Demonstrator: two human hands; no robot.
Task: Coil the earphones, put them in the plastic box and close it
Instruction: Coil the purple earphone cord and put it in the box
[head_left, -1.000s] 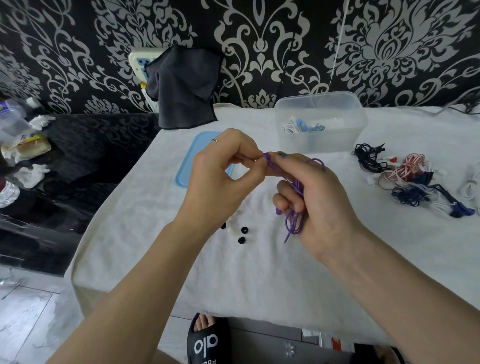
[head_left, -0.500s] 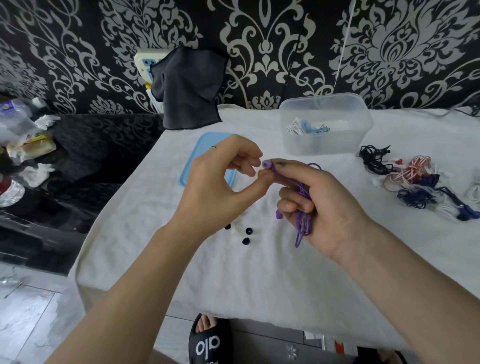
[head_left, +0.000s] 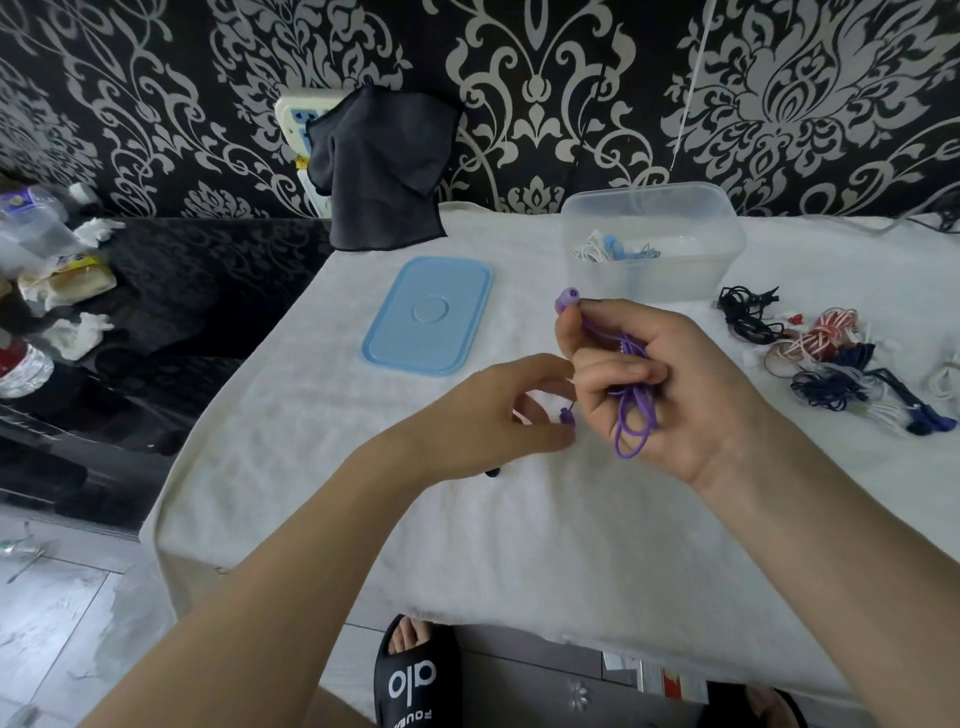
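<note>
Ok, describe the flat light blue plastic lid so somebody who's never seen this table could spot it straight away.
Start at the table covered with a white cloth. Towards the wall stands a clear plastic box with no lid on; left of it, apart from it, the flat light blue plastic lid lies on the cloth. It is the only flat, rounded blue rectangle there, with a raised ring at its middle.

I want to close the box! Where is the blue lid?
The blue lid lies flat on the white cloth, left of the clear plastic box and just in front of the hanging black cloth.
</note>
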